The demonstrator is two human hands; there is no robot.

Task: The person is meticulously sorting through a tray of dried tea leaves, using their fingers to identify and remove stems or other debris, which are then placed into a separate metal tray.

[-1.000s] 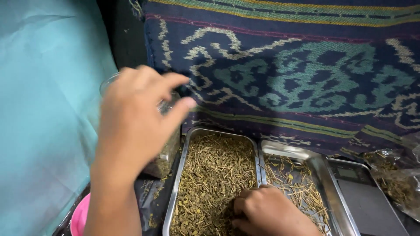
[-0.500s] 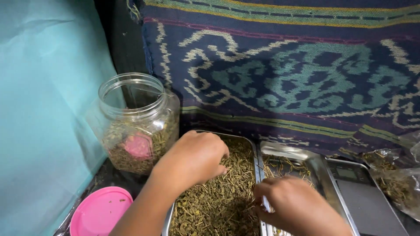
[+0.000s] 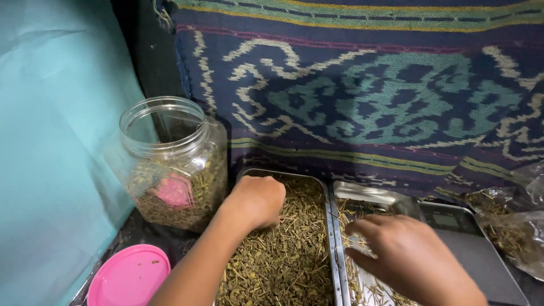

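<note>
From the head camera, a clear plastic jar (image 3: 170,164) stands open at the left against a teal cloth (image 3: 51,141), partly filled with dried herb stems and holding something pink inside; its pink lid (image 3: 129,276) lies flat on the dark surface just in front of it. A dark woven cloth (image 3: 368,90) with teal and cream patterns hangs behind everything. To the right sit a digital scale (image 3: 470,243) and a clear plastic bag (image 3: 510,226) of the same herbs. Two steel trays stand side by side, touching: the left tray (image 3: 326,195) is heaped with dried herb stems (image 3: 289,255), the right tray (image 3: 371,195) holds only a thin scatter. The left hand (image 3: 256,199) is curled into a loose fist, fingers dug into the heaped stems. The right hand (image 3: 411,258) hovers palm down over the right tray, fingers spread slightly; whether it grips any stems cannot be told.
</note>
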